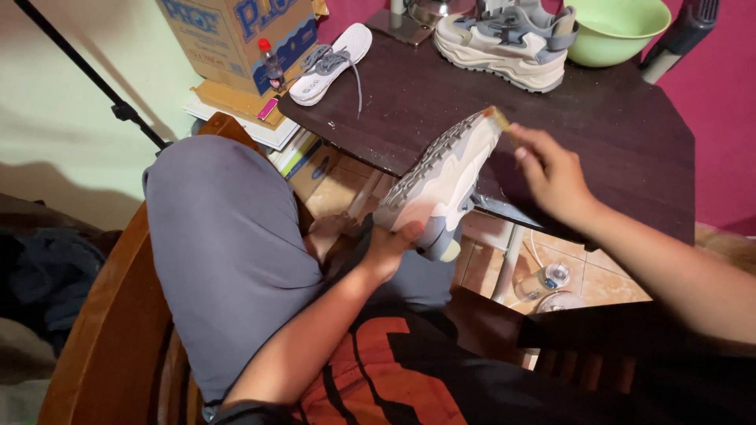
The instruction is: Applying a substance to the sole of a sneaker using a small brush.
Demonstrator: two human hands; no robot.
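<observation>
My left hand grips the heel end of a chunky grey and cream sneaker, held tilted over my lap with its toe up against the dark table's edge. My right hand holds a small brush with an amber handle, its tip touching the sneaker's toe and sole. The matching sneaker stands upright on the dark wooden table at the back. A white insole with grey laces lies at the table's left corner.
A green bowl sits at the table's back right. A cardboard box with a small red-capped bottle stands on stacked books to the left. My raised knee in grey cloth fills the left. A plastic bottle lies on the tiled floor.
</observation>
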